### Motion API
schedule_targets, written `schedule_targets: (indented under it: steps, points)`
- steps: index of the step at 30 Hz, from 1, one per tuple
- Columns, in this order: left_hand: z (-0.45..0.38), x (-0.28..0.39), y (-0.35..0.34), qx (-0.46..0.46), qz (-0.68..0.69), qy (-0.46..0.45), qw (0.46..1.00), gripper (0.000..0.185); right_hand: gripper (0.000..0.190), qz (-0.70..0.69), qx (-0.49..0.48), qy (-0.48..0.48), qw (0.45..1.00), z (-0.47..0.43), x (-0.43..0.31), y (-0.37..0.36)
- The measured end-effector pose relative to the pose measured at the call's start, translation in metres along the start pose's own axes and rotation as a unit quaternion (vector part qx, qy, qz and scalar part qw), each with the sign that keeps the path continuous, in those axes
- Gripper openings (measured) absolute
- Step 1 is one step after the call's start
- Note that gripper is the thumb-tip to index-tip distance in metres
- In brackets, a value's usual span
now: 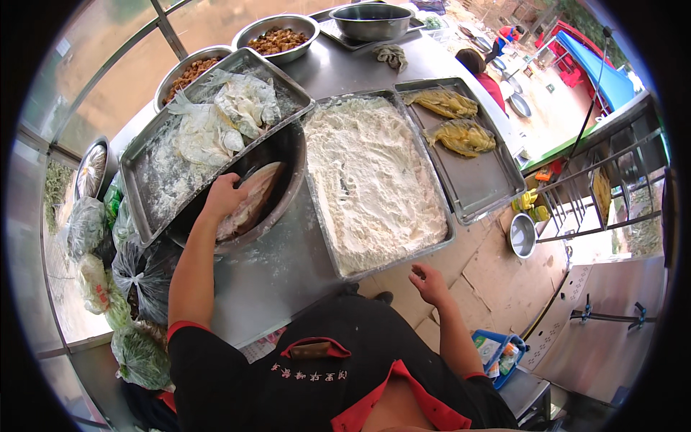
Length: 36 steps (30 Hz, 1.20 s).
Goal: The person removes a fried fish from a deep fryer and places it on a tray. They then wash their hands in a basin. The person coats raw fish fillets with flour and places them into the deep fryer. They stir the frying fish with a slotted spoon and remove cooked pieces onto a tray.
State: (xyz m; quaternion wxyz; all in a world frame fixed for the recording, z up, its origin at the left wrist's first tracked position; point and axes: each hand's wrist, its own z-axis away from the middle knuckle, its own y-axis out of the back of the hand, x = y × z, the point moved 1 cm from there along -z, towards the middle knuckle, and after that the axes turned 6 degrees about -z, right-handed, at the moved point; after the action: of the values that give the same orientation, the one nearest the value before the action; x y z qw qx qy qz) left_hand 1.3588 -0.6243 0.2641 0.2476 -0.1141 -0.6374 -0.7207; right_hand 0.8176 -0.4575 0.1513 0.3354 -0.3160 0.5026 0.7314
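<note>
My left hand [224,195] reaches into a deep metal bowl [289,201] and grips the edge of a raw, split fish [248,205]. Some of its fingertips are hidden behind the fish. A tilted metal tray [141,186] covers part of the bowl, bearing flour-coated fish [202,135] and loose flour. To the bowl's right lies a rectangular tray of white flour [372,183], its surface ridged and uneven. My right hand [429,283] hangs just off that tray's near corner, empty, fingers slightly curled and apart.
Two golden-brown fish [461,137] lie on another metal tray [475,183]. Bowls of browned chunks [277,41], a dark basin [372,24] and a crumpled cloth [391,56] stand further back. Filled plastic bags [143,283] hang at left. A person in red [488,86] is outside.
</note>
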Motion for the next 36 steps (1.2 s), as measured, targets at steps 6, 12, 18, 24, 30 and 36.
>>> schedule_targets:
  steps: [6,12,18,24,30,36]
  points:
    - [0.023,0.047,0.039,0.026,0.041,-0.063,0.997,0.029,0.038,-0.005,-0.001,-0.004,1.0,0.007,0.017,0.007]
    - [0.036,0.125,0.079,0.014,0.114,-0.11,0.987,0.025,0.039,-0.014,0.006,-0.016,1.0,0.019,0.036,0.023]
    - [0.025,0.212,0.079,0.006,0.172,-0.132,0.976,0.02,0.038,-0.036,0.023,-0.029,0.999,0.036,0.072,0.045]
    - [-0.039,0.257,0.005,-0.034,0.216,-0.135,0.966,0.009,0.038,-0.053,0.042,-0.076,0.995,0.067,0.118,0.069]
    - [-0.091,0.281,-0.095,-0.001,0.195,-0.067,0.978,0.012,0.039,-0.05,0.089,-0.162,0.981,0.122,0.167,0.085]
    - [-0.1,0.313,-0.105,0.123,-0.055,-0.104,0.985,0.024,0.039,-0.057,0.118,-0.22,0.967,0.174,0.216,0.091]
